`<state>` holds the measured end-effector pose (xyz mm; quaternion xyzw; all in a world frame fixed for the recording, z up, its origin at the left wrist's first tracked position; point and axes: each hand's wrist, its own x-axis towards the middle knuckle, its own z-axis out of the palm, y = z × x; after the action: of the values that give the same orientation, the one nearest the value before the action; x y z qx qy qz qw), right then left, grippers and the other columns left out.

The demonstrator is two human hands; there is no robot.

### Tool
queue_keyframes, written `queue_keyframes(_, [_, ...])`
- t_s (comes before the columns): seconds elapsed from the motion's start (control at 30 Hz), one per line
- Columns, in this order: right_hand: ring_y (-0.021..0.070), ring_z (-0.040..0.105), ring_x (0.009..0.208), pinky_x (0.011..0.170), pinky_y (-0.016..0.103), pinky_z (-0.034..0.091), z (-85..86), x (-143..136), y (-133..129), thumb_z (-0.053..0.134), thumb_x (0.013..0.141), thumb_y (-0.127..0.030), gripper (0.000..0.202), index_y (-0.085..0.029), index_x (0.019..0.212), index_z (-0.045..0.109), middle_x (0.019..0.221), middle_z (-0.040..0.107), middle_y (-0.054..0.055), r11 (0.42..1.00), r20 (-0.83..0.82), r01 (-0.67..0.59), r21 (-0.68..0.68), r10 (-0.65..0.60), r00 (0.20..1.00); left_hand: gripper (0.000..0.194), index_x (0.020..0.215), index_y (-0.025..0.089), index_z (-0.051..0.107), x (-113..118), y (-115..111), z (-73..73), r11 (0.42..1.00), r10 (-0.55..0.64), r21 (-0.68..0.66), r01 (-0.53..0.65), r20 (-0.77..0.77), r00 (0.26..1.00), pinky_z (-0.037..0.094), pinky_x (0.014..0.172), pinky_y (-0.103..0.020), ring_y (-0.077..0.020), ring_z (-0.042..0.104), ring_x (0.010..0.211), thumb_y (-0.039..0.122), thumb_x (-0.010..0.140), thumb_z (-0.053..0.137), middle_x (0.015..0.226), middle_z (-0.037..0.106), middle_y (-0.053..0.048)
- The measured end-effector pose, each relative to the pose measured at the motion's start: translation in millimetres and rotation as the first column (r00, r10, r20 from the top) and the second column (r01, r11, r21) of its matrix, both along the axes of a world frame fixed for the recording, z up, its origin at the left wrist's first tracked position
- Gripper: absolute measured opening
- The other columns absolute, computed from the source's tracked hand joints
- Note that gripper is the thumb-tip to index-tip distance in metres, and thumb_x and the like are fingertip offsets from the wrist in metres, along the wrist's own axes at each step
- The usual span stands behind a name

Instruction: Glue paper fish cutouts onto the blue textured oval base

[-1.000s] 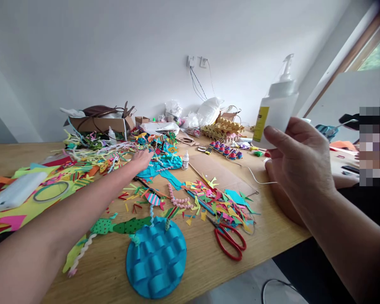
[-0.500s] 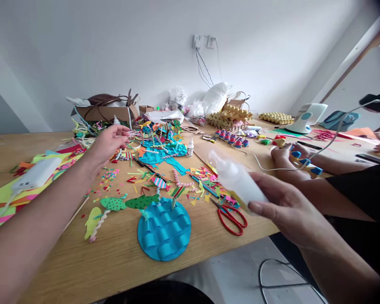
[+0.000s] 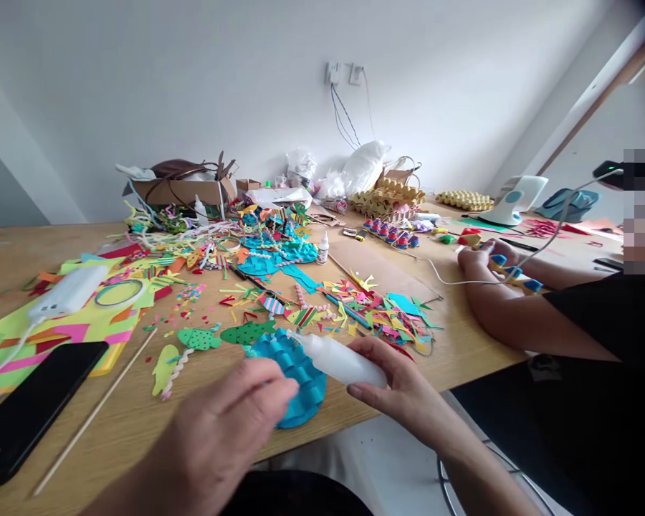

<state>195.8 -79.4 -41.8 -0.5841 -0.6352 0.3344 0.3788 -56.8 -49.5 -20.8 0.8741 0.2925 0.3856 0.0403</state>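
Note:
In my right hand [image 3: 403, 394] is a translucent white squeeze bottle [image 3: 349, 362], tilted with its nozzle pointing left over the blue round base [image 3: 301, 416]. The base has raised, woven-looking blue paper strips. My left hand [image 3: 231, 423], slightly blurred, is closed in front of the base's left side and covers part of it; whatever its fingers pinch is hidden. Behind the base lie a dark green paper fish [image 3: 247, 332] and a striped fish [image 3: 273, 306]. A light green fish [image 3: 198, 339] and a yellow one [image 3: 165, 365] on a twisted stem are to the left.
At left are a black phone [image 3: 37, 408], a wooden stick [image 3: 97, 408], coloured paper and a white power bank [image 3: 67, 292]. Paper scraps [image 3: 392, 315] and a small bottle [image 3: 323, 248] lie beyond. Another person's hands [image 3: 476, 258] hold painted egg-carton pieces at right.
My left hand has come back from the far pile to the front of the blue base, now closed. My right hand has brought the bottle left and down, its nozzle over the base.

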Motion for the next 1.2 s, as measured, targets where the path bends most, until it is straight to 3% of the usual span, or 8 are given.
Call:
queue_keyframes(0.07, [0.0192,0.057,0.082,0.069,0.027,0.045,-4.8,-2,-1,0.065,0.070,-0.032,0.030,-0.021,0.096,0.056,0.090,0.061,0.002,1.000,0.031,0.015,0.008,-0.015,0.999,0.034,0.112,0.028,0.057,23,-6,-14.6,0.983,-0.153,0.095,0.159,-0.068,0.986,0.052,0.078,-0.016,-0.0127,0.063,0.086,0.020,0.090,0.032,0.097,0.066,-0.001])
queue_keyframes(0.17, [0.0207,0.058,0.083,0.071,0.029,0.045,-11.5,-3,-2,0.065,0.070,-0.030,0.029,-0.020,0.095,0.057,0.089,0.062,0.002,0.999,0.059,0.035,0.013,-0.036,0.998,0.033,0.113,0.016,0.055,53,-11,-29.9,0.950,-0.204,0.222,0.220,-0.092,0.975,0.046,0.093,-0.025,-0.0173,0.057,0.103,0.016,0.092,0.030,0.106,0.064,-0.008])
queue_keyframes(0.33, [0.0225,0.058,0.086,0.076,0.032,0.046,-16.7,-5,-7,0.062,0.071,-0.028,0.026,-0.020,0.095,0.058,0.092,0.064,0.004,0.996,0.058,0.073,0.041,-0.075,0.995,0.031,0.116,0.010,0.051,85,-7,-39.0,0.947,-0.007,0.314,0.069,-0.195,0.981,0.045,0.094,-0.041,-0.0242,0.051,0.114,0.013,0.091,0.033,0.119,0.058,-0.014])
queue_keyframes(0.43, [0.0253,0.058,0.091,0.078,0.033,0.046,-16.6,-9,-12,0.064,0.068,-0.028,0.026,-0.021,0.093,0.059,0.092,0.065,0.004,0.994,0.048,0.100,0.034,-0.102,0.994,0.031,0.117,0.009,0.049,94,-2,-43.1,0.954,0.021,0.294,0.057,-0.253,0.967,0.043,0.096,-0.042,-0.0230,0.053,0.111,0.013,0.090,0.033,0.118,0.058,-0.014])
queue_keyframes(0.73, [0.0252,0.059,0.083,0.070,0.032,0.050,-29.2,-16,-15,0.071,0.057,-0.032,0.034,-0.023,0.087,0.057,0.087,0.063,0.005,0.965,-0.181,0.252,0.077,-0.235,0.955,0.028,0.104,0.010,0.055,99,6,-47.4,0.976,-0.011,0.208,0.058,-0.223,0.975,0.041,0.097,-0.043,-0.0205,0.061,0.091,0.010,0.089,0.032,0.094,0.065,-0.009])
queue_keyframes(0.9, [0.0247,0.060,0.080,0.066,0.033,0.050,-58.1,-25,-17,0.076,0.051,-0.043,0.056,-0.026,0.099,0.051,0.092,0.061,0.005,0.936,-0.572,0.351,0.011,-0.282,0.770,0.029,0.105,0.011,0.053,97,7,-39.2,0.978,-0.033,0.197,0.062,-0.145,0.989,0.043,0.095,-0.044,-0.0203,0.061,0.090,0.009,0.089,0.030,0.093,0.065,-0.008])
queue_keyframes(1.0, [0.0239,0.060,0.079,0.067,0.033,0.049,-70.8,-35,-15,0.076,0.049,-0.047,0.058,-0.027,0.096,0.051,0.088,0.062,0.003,0.925,-0.681,0.379,-0.011,-0.284,0.674,0.028,0.103,0.013,0.053,97,7,-38.9,0.983,-0.053,0.169,0.076,-0.134,0.990,0.043,0.095,-0.043,-0.0203,0.061,0.091,0.009,0.089,0.030,0.093,0.065,-0.008])
queue_keyframes(1.2, [0.0243,0.059,0.081,0.071,0.035,0.049,-61.1,-42,-5,0.075,0.053,-0.047,0.051,-0.023,0.092,0.053,0.089,0.063,0.007,0.924,-0.711,0.383,-0.009,-0.275,0.646,0.024,0.107,0.014,0.051,81,1,-35.8,0.973,-0.059,0.217,0.074,-0.076,0.995,0.038,0.099,-0.042,-0.0207,0.053,0.108,0.011,0.089,0.035,0.111,0.061,-0.010])
